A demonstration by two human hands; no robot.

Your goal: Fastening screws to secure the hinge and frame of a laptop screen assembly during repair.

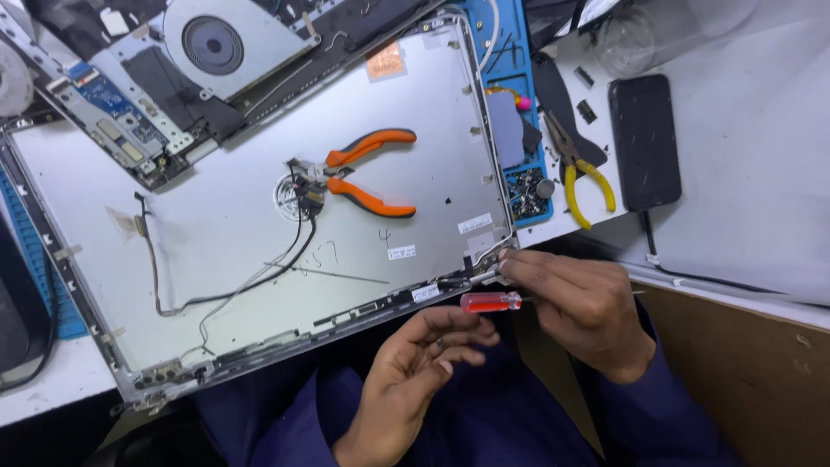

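An opened silver laptop lid shell (216, 233) lies on the bench with thin black cables (259, 277) running across it. My right hand (579, 303) grips a small screwdriver with a red handle (490, 301) at the shell's near right corner, fingertips on the hinge edge. My left hand (415, 367) hovers palm-up just below that corner, fingers loosely curled, holding nothing that I can see. Orange-handled pliers (367, 173) rest on the shell's middle.
A laptop base with a fan (212, 43) and circuit boards lies at the back left. Yellow-handled pliers (584, 177), a blue parts tray (523, 130) and a black phone (644, 138) with a cable sit to the right. The bench edge runs below.
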